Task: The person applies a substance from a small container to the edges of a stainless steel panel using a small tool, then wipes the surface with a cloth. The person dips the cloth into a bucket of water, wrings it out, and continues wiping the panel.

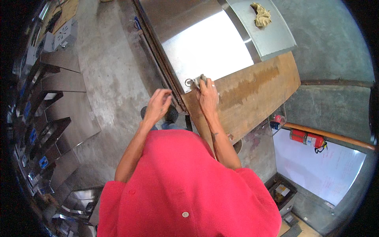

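A shiny metal sheet [209,47] lies on a wooden-topped table [252,85], with a round hole near its closest corner. By that hole, my right hand [208,96] presses a crumpled greyish cloth [200,79] against the sheet, fingers closed around it. My left hand [158,103] hangs in the air to the left of the table's edge. Its fingers are loosely bent and apart, slightly blurred, with nothing visible in them.
A tan crumpled cloth [261,15] rests on another metal panel [272,33] at the far right. Several metal panels [71,102] stand along the left. On the right are a red fire extinguisher [304,137], an orange pipe [335,136] and a whiteboard [316,164].
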`<state>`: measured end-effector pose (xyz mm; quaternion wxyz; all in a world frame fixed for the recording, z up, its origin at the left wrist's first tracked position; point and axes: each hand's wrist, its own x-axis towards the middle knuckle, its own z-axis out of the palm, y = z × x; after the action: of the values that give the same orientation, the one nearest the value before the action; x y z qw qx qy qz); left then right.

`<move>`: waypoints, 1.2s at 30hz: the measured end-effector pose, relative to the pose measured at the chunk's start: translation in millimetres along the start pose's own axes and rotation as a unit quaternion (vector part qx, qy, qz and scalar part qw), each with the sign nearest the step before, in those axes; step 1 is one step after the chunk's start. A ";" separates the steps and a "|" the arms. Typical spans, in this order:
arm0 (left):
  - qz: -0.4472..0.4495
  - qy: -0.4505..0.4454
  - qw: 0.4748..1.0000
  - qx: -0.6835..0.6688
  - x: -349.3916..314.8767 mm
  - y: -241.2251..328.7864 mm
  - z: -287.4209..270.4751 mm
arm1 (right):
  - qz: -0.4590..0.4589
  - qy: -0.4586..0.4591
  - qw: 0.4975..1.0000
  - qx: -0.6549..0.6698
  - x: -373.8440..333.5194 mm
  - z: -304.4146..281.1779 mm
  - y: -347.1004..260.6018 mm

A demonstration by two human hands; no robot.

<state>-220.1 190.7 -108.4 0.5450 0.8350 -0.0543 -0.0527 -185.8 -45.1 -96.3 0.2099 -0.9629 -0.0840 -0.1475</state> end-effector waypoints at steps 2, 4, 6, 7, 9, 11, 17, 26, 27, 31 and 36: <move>0.048 0.008 0.998 0.048 27.2 11.6 20.0 | 0.004 0.012 1.000 -0.006 7.0 8.3 -1.2; 0.092 0.017 0.991 0.092 43.0 14.2 33.1 | 0.016 -0.002 1.000 -0.010 6.6 7.7 0.1; 0.122 0.025 0.983 0.134 51.0 13.8 41.8 | 0.059 -0.031 0.998 -0.022 -14.2 -5.6 -1.7; 0.129 0.027 0.980 0.147 55.3 15.5 43.1 | 0.079 -0.046 0.995 -0.027 -26.6 -12.7 -3.8; 0.139 0.027 0.976 0.168 56.8 17.6 46.9 | 0.124 -0.012 0.992 -0.004 -58.1 -18.1 -4.6; 0.137 0.026 0.975 0.175 56.7 14.2 50.1 | 0.184 -0.029 0.982 0.021 -82.6 -20.2 -10.1; 0.160 0.026 0.970 0.184 69.3 15.3 57.3 | 0.189 -0.091 0.977 0.030 -131.4 11.8 -4.3; 0.066 -0.023 0.991 0.113 81.0 6.9 60.7 | 0.157 -0.105 0.977 0.104 -134.5 16.2 -13.0; 0.056 -0.032 0.994 0.087 84.9 5.6 59.6 | 0.159 -0.116 0.974 0.109 -130.4 13.4 -17.0; 0.088 -0.102 0.990 0.045 96.7 6.8 46.2 | 0.142 -0.128 0.975 0.115 -99.0 -4.3 -37.9; 0.071 0.052 0.996 0.030 92.6 6.1 21.7 | 0.055 -0.082 0.994 0.044 -63.0 1.7 -41.0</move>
<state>-131.9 154.9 -114.1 0.5245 0.8464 -0.0864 0.0317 -253.9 -13.9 -102.4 0.2524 -0.9647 -0.0546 -0.0520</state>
